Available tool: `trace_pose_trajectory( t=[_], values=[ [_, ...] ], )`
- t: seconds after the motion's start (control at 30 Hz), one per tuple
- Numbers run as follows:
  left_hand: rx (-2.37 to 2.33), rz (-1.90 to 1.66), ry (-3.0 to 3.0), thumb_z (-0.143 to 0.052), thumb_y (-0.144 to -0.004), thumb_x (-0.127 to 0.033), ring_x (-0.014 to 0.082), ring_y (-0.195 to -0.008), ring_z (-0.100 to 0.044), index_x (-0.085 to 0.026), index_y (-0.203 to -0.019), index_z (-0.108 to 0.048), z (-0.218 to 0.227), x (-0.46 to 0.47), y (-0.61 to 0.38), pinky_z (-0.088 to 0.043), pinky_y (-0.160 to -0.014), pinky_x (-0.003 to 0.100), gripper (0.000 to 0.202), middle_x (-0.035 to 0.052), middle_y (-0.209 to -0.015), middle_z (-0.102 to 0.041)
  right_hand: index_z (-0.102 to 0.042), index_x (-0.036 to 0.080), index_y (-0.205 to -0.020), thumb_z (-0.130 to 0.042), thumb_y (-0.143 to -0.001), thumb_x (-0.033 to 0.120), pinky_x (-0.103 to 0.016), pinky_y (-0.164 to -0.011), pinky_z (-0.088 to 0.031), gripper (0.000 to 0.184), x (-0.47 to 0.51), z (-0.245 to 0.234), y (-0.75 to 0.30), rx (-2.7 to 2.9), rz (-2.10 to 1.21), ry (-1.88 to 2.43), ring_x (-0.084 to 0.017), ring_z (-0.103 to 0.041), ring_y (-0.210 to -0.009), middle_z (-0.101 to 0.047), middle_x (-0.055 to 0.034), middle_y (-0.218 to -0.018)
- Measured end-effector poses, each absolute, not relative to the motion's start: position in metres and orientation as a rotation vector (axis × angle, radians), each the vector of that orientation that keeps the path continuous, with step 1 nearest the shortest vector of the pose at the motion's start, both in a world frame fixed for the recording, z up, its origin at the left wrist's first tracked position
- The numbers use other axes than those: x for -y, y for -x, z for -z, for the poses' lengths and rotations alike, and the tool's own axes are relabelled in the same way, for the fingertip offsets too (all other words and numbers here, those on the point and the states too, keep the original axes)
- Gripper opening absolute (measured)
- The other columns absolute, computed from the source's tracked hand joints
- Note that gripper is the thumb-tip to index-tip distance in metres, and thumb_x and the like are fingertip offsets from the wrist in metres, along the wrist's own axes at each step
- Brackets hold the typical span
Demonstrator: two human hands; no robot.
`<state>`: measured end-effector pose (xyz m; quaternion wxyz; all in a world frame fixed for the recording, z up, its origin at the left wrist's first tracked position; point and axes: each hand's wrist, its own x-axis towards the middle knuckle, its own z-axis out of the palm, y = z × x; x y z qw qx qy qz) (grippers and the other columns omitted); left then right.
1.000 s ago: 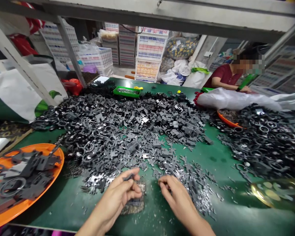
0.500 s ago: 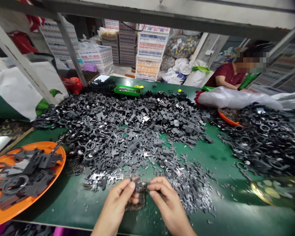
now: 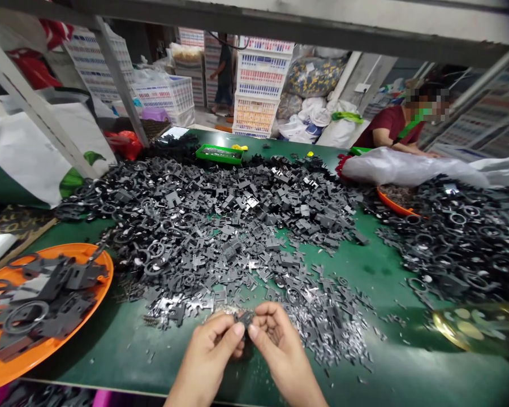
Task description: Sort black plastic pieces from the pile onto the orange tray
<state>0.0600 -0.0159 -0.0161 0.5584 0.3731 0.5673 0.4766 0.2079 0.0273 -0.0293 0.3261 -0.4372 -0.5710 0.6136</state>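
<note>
Since you're sitting right at the long green work table [image 3: 382, 265], the first thing you get is a huge heap of dark grey plastic parts [image 3: 220, 226] spread across it, rings and flat notched pieces all mixed up, with a second heap [image 3: 458, 243] off to your right. Up at the far right, a co-worker in a maroon shirt [image 3: 390, 127] sits behind a white plastic bag [image 3: 407, 169], and stacked plastic crates [image 3: 258, 90] fill the back of the room. A round orange tray [image 3: 21, 362] on your left holds bigger dark pieces. Closer in, shiny little scraps [image 3: 331, 333] lie just beside your hands. Your left hand [image 3: 206, 356] and right hand [image 3: 284, 356] are curled in close together, both pinching one small dark grey part [image 3: 245, 318] between them, held over the table just below the big heap.
</note>
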Motion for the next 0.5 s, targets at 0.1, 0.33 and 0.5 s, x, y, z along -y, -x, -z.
trace_pose_trajectory(
  t=[0.1, 0.33, 0.5],
  values=[
    [-1.323, -1.1, -0.933, -0.056, -0.081, -0.054, 0.0115, -0.06, -0.053, -0.015, -0.06, -0.059, 0.014, 0.017, -0.058, -0.046, -0.056, 0.02, 0.044, -0.0013, -0.065, -0.047, -0.052, 0.02, -0.098, -0.055, -0.084, 0.049, -0.029, -0.071, -0.045, 0.032, -0.029, 0.026, -0.211, 1.598, -1.59, 1.145, -0.017, -0.056, -0.075, -0.058, -0.0015, -0.079],
    [-1.387, -1.042, -1.154, -0.047, -0.087, -0.05, 0.0127, -0.061, -0.054, -0.016, -0.062, -0.06, 0.012, 0.026, -0.059, -0.044, -0.056, 0.021, 0.044, 0.0007, -0.066, -0.049, -0.057, 0.019, -0.081, -0.052, -0.087, 0.041, -0.027, -0.067, -0.045, 0.024, -0.034, 0.017, -0.22, 1.947, -1.496, 1.129, -0.017, -0.056, -0.072, -0.06, -0.0016, -0.075],
    [-1.547, -0.996, -1.459, -0.044, -0.091, -0.039, 0.0171, -0.074, -0.058, -0.022, -0.097, -0.065, 0.013, 0.046, -0.03, -0.047, -0.067, 0.026, 0.028, 0.0042, -0.08, -0.059, -0.055, 0.021, -0.072, -0.05, -0.088, 0.038, -0.023, -0.062, -0.044, 0.024, -0.036, 0.019, -0.22, 2.136, -1.297, 1.049, -0.015, -0.057, -0.066, -0.059, 0.0005, -0.069]
  ],
)
